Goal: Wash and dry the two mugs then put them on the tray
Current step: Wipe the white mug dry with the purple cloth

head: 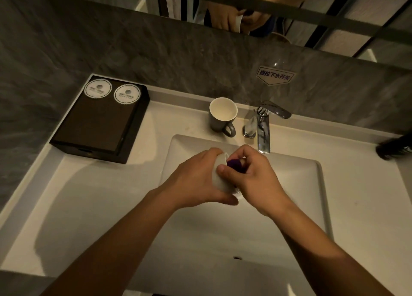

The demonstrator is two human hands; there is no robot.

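Over the sink [296, 184] the left hand [196, 175] grips one mug [219, 178] tipped sideways. The right hand [256, 177] pinches a purple sponge [234, 164] in its mouth — best to turn the mug against it, reaching the bottom. The other mug [223, 115] stands at twelve o'clock, the tray [95, 126] at ten.

1. Chrome faucet [264, 126] stands at the sink's back edge, lever angled right.
2. White rectangular sink [289, 184] is sunk in a pale counter [89, 195].
3. Sticker [275, 75] with Chinese text sits on the grey stone wall [156, 50].
4. Mirror [334, 6] hangs above.
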